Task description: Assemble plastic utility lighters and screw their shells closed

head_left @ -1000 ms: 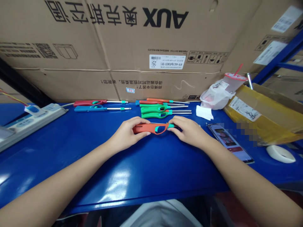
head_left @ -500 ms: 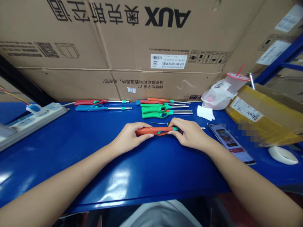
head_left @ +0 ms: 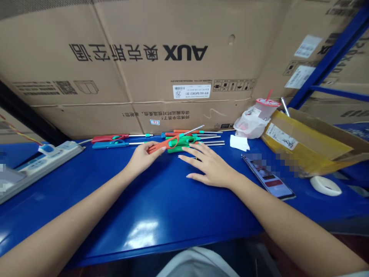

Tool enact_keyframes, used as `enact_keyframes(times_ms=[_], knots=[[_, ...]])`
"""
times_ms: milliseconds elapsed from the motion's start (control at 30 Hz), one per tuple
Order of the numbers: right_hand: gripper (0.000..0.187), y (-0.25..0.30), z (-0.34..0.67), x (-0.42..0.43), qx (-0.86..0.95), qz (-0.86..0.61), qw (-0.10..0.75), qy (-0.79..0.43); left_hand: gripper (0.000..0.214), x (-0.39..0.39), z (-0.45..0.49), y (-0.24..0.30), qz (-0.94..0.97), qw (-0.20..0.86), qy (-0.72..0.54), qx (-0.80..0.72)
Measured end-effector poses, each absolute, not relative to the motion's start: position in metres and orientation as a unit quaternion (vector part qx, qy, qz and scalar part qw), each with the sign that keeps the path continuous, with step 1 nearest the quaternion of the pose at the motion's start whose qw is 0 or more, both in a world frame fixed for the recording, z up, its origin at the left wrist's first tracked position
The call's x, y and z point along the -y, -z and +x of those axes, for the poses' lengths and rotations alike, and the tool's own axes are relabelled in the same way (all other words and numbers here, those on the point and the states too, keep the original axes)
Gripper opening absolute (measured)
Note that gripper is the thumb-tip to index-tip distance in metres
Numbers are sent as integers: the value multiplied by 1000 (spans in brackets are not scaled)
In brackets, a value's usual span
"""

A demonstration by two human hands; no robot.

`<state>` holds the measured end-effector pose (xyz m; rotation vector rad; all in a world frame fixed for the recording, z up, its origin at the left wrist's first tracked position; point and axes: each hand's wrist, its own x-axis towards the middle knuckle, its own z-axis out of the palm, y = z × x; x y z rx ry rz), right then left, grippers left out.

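My left hand (head_left: 146,156) is closed around the handle of an orange long-necked lighter (head_left: 174,143), whose metal tube tilts up to the right over the others. My right hand (head_left: 209,165) is spread above the table with nothing in it, near the green lighters (head_left: 176,148). Partly hidden under its fingers lies a thin yellow-ended tool. Behind, another orange lighter (head_left: 184,131) rests in the same group. Farther left lie a red lighter (head_left: 111,138) and a blue lighter (head_left: 111,145), side by side, tubes pointing right.
A large cardboard sheet (head_left: 138,80) stands at the back of the blue table (head_left: 138,196). On the left is a power strip (head_left: 43,165). To the right are a phone (head_left: 268,177), a white mouse (head_left: 325,186), a bagged cup (head_left: 265,109), folded tissue (head_left: 239,142) and a yellow-taped box (head_left: 305,142).
My right hand has let go of the orange lighter and opened. My left hand has moved it forward and left, with its tube now tilted up. The camera view has shifted.
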<state>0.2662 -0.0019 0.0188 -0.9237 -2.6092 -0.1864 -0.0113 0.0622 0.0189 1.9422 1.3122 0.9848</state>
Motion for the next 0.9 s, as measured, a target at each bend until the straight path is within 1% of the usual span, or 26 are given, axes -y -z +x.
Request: enact_keyframes(times_ms=[167,267,367,433,600,733,900], knots=[[73,-10,265,6,920,-369,135,-6,56,-87,7,-30,743,267,-367,-492],[82,-5,267,7,908,-403,103,-54,44,-102,18,-35,766,239,-338,-491],[87,-4,269,8,902,-418,84,-74,36,-115,27,-35,796,203,-298,-487],[88,-4,270,8,899,-424,72,-84,34,-123,31,-33,816,173,-270,-481],[89,-4,267,5,892,-438,55,-98,36,-139,38,-28,855,87,-219,-462],[91,-3,266,2,886,-450,56,-96,35,-146,44,-25,865,19,-207,-457],[88,-5,267,1,884,-455,56,-95,35,-148,55,-24,868,-37,-198,-453]])
